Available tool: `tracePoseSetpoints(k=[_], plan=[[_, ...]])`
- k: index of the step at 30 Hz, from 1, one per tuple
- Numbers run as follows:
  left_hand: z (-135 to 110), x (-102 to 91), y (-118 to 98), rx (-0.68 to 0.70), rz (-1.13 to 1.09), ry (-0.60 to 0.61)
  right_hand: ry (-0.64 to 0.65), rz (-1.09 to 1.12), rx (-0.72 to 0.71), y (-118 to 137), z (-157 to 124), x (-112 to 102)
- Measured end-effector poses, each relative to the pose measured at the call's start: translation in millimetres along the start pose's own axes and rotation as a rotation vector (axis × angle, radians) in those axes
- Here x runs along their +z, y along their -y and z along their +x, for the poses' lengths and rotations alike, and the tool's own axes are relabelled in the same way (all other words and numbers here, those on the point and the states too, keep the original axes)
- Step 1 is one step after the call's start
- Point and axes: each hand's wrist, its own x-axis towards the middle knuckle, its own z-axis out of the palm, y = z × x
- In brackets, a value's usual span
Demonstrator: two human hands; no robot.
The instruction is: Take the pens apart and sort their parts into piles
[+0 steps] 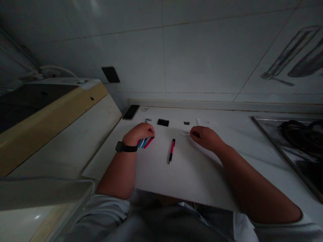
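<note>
My left hand (142, 131), with a dark watch on its wrist, is closed above a row of coloured pen barrels (145, 142). Its fingertips are curled under, so whatever they pinch is hidden. My right hand (205, 137) is closed around one end of a thin whitish tube (185, 134), which points left just over the counter. Between the hands lies a red and black pen (172, 152), its tip toward me. Behind them sit small springs (148, 119), a row of black grips (163, 122), small dark parts (186, 123), white tubes (199, 121) and faint clear pieces (212, 123).
A phone (131, 112) and a metal ring (144, 109) lie at the back left of the white counter (186, 181). A stove (290, 148) borders the right side. On the left stands a pale appliance (75, 141). A tiled wall (196, 60) rises behind.
</note>
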Motion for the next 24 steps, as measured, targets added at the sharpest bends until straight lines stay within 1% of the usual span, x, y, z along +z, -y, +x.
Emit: tracePoseSetpoints(k=[5, 8, 10, 14, 19, 21, 22, 24], plan=[[-0.1, 1.6, -1.9, -0.041, 0.001, 0.047, 0.012, 0.036, 0.001, -0.5, 0.3, 1.2], [-1.1, 0.8, 1.1, -0.067, 0.004, 0.031, -0.020, 0.079, -0.002, -0.7, 0.6, 2.5], [-1.7, -0.2, 4.2, -0.070, 0.004, 0.007, -0.058, 0.151, 0.029, -0.7, 1.3, 4.1], [-1.2, 0.5, 9.6, -0.075, -0.002, -0.006, -0.100, 0.357, 0.126, -3.1, 4.1, 10.6], [-2.6, -0.6, 12.5, -0.073, -0.009, -0.022, -0.100, 0.646, 0.141, -6.6, 8.2, 18.9], [-4.2, -4.6, 8.1, -0.055, -0.021, -0.031, -0.111, 0.781, 0.167, -4.7, 9.3, 19.2], [-4.7, -6.8, 3.4, -0.027, -0.034, -0.057, -0.116, 0.849, 0.179, -2.9, 9.7, 18.7], [-4.6, -9.4, -11.5, 0.071, -0.090, -0.162, -0.125, 0.984, 0.192, 1.8, 10.0, 17.3]])
